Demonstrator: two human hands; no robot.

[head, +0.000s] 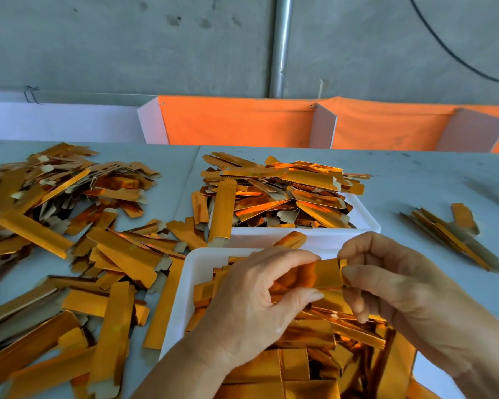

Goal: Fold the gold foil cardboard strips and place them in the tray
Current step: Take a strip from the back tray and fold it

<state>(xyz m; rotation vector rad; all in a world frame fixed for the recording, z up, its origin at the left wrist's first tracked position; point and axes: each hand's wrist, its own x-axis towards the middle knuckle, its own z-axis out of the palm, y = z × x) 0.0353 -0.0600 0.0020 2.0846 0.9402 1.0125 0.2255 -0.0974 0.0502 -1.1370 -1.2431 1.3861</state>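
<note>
Strip (323, 273) mostly hidden inside left hand (254, 300) and right hand (392, 280).

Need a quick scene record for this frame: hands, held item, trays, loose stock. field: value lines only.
left hand: grips gold strip
right hand: pinches the strip's end
near tray: white, holds gold strips, under the hands
far tray: white, heaped with strips
loose pile: strips spread on table, left of trays
small bundle: on table, right

table (415, 180) grey | on it: loose strips (69, 226) (heaped), two trays (366, 223)
</note>
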